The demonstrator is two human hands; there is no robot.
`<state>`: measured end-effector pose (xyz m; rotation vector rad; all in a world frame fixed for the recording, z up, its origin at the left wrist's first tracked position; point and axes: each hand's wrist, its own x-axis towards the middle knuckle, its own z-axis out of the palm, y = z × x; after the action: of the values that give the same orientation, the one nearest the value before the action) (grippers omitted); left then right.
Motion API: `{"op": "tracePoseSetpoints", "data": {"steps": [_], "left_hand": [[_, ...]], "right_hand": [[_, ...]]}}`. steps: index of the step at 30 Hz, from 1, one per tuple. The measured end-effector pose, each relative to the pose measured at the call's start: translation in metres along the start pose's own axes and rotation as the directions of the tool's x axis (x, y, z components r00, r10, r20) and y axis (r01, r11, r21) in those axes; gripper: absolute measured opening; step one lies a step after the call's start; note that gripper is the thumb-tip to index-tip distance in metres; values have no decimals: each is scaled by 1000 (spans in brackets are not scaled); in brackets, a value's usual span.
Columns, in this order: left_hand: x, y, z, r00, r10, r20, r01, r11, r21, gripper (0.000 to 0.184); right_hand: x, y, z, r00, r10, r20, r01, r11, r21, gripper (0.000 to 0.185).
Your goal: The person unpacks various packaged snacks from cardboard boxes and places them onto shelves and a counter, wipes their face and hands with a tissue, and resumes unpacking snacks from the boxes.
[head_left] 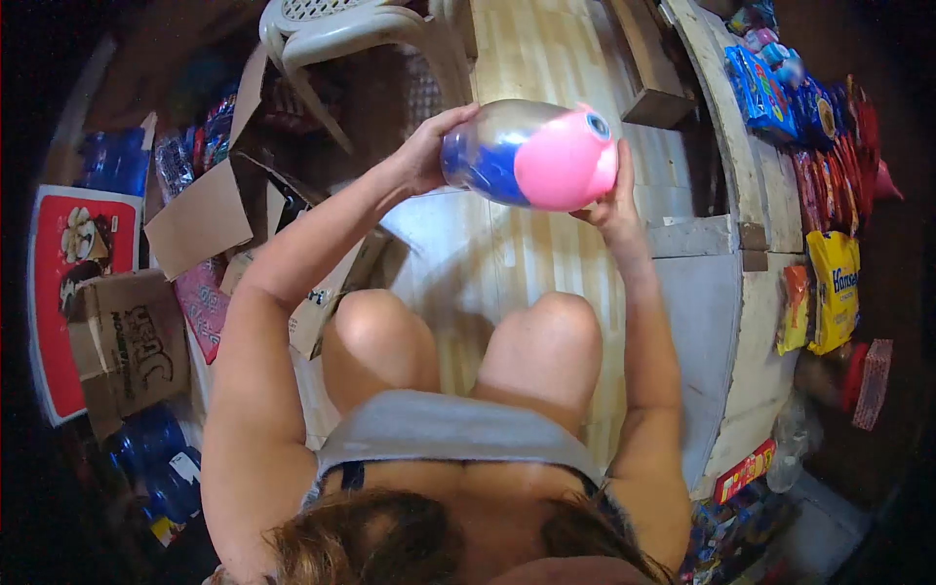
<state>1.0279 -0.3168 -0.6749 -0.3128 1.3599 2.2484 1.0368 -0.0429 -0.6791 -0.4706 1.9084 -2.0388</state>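
Held up in front of me, above my knees, is a rounded see-through container [485,146] lying on its side. Deep blue shows through its left part, and a smooth pink bulge with a round blue-and-black eye-like spot fills its right part. My left hand [429,154] is closed around the left end, fingers partly hidden behind it. At the pink end, my right hand [612,195] grips the other side, thumb along the edge and fingers underneath. Whether the pink part is a lid or a piece of the body, I cannot tell.
A pale plastic chair [366,34] stands ahead on the wooden floor [526,58]. Cardboard boxes [132,341] crowd my left, near a red-and-white board [112,219]. To my right runs a worn counter [765,322] with a yellow snack pack [832,292] and blue packets [760,95].
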Motion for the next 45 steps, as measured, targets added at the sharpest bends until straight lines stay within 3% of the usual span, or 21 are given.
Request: {"op": "tracePoseSetpoints", "data": {"steps": [2,3,8,10,12,14,16,18,19,22,23,26,27,28,30,32,33,36,37,40,45], "left_hand": [[2,-1,-2,985,-171,24,172,962,-212,49],[1,2,4,987,-157,35,161,967,-199,49],[-3,-4,33,951,296,-93,-268,934,234,68],[-3,-9,42,786,618,3,-495,626,602,84],[0,-8,43,675,715,183,-579,360,732,89],[7,-4,34,542,733,411,-646,51,762,90],[0,-2,37,508,678,532,-693,-46,720,88],[-1,-3,43,425,539,727,-711,-298,637,90],[3,-10,40,473,532,702,-708,-245,663,92],[25,-16,32,559,482,674,-662,-229,713,97],[31,-16,29,650,406,642,-602,-240,762,102],[53,-27,33,734,349,582,-561,-172,810,107],[60,-37,35,752,356,554,-591,-6,807,104],[65,-43,36,778,290,557,-576,-24,817,102],[75,-52,39,816,154,557,-554,-67,830,99],[77,-60,33,811,52,583,-580,-66,812,88],[75,-62,28,813,10,582,-581,-50,812,86],[62,-65,6,848,-48,528,-530,-41,847,77],[59,-64,-2,860,-55,507,-510,-48,859,73],[46,-64,-33,908,-50,416,-416,15,909,64],[13,-61,-47,959,-101,264,-259,55,964,59]], "right_hand": [[2,1,9,973,-230,19,231,960,-160,118],[4,1,12,977,-211,-36,208,976,-56,114],[23,-4,19,975,-106,-197,174,913,370,81],[30,-6,10,991,-48,-126,106,855,508,74],[27,-6,8,995,21,-97,38,826,562,73],[23,-2,-4,995,101,-13,-70,777,626,71],[20,19,-26,978,169,124,-208,690,693,68],[17,31,-39,960,278,37,-230,703,673,68],[14,35,-46,943,333,-12,-241,708,663,68],[23,46,-62,950,181,-255,-41,881,472,73],[26,46,-69,930,197,-309,-54,908,415,75],[37,39,-90,863,229,-451,-130,962,240,80],[44,44,-98,844,241,-480,-174,968,181,81],[53,51,-108,828,244,-505,-214,970,118,82],[65,72,-122,828,42,-559,-151,977,-150,80],[68,84,-128,821,-210,-531,-145,823,-549,79],[65,76,-116,831,-180,-526,-255,718,-648,79],[60,112,-114,938,-229,-258,-219,184,-958,84],[55,115,-114,966,-102,-237,-220,149,-964,81],[61,116,-125,932,-105,-346,-336,106,-936,79],[94,139,-201,818,-288,-498,-529,-37,-848,65]]}}
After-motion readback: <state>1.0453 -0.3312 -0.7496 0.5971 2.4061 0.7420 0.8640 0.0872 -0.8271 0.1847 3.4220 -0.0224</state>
